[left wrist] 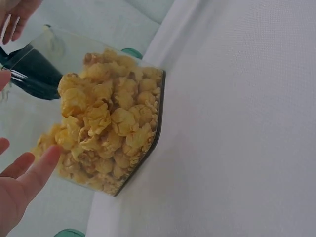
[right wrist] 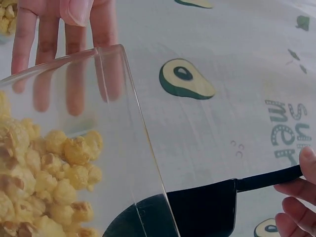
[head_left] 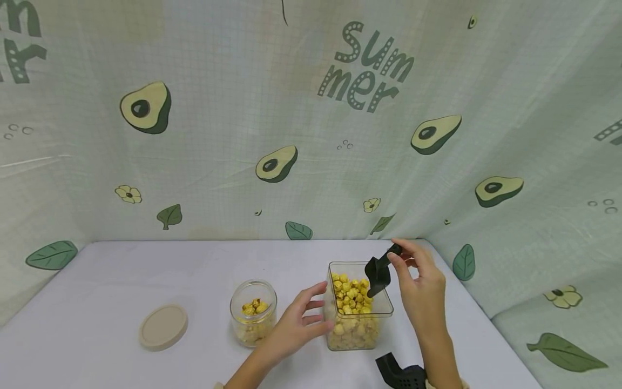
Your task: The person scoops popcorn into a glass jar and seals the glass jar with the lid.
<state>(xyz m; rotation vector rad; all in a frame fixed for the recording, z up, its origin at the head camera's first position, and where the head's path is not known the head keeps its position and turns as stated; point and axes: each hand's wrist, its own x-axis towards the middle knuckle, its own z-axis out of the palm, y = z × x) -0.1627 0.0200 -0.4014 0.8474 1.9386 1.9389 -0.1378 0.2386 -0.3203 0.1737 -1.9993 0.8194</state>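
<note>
Right hand (head_left: 421,275): thumb and fingers are pinching the handle of a black scoop (head_left: 378,274). Left hand (head_left: 302,320): fingers are spreading loosely, gripping nothing, at the box's 9 o'clock side – touching or just beside, cannot tell. Scoop: its bowl is lying at 9 o'clock from the right hand, the nearer one, and at 2 o'clock from the left; its long axis is slanting from handle at 1 o'clock to tip at 7 o'clock. Clear box (head_left: 359,315): is standing at 8 o'clock from the right hand, holding popcorn (head_left: 350,292) beneath the scoop's tip. Glass jar (head_left: 235,310): is standing at 9 o'clock from the left hand, containing some popcorn. Round lid (head_left: 163,326): is lying on the table (head_left: 97,302), beyond the jar at 9 o'clock.
</note>
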